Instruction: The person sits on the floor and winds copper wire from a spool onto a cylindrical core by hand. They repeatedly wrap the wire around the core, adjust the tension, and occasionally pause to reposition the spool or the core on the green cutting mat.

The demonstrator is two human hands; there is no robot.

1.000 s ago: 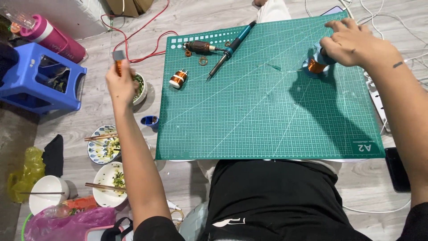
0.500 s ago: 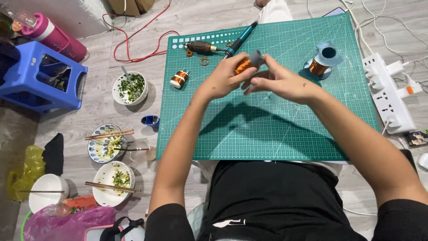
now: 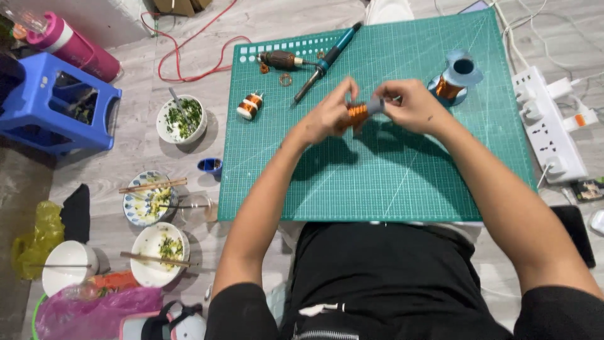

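1. Coil (image 3: 357, 113) of copper-coloured wire on a small bobbin, held up over the green cutting mat (image 3: 402, 182), between both hands, not touching the mat.
2. Left hand (image 3: 327, 116): fingers closed round the coil's left end, thumb on top. Right hand (image 3: 409, 107): fingers pinched on a small grey piece at the coil's right end; cannot tell whether that piece is a flange of the bobbin or a separate part.
3. Handling, as a judgement: light and small, rigid at the core, but the winding looks thin and easily scuffed or pulled loose. Smooth wire turns are likely slippery under a sideways squeeze.
4. Best hold, as a judgement: by the bobbin ends, as both hands do now, rather than pressing on the copper turns. A loose wire end, if any, is too fine to make out.
5. Nearby on the mat: larger spool (image 3: 454, 79) of copper wire with pale blue flanges, upright, well right of the hands; a second small wound bobbin (image 3: 250, 104) at the mat's left edge; soldering iron (image 3: 327, 60) with blue handle, lying diagonally beyond the hands; a dark brown tool (image 3: 281, 60) just beside it.
6. Off the mat, on the floor: white power strip (image 3: 550, 129) to the right; bowls with chopsticks (image 3: 154, 201) and a blue stool (image 3: 60, 104) to the left.
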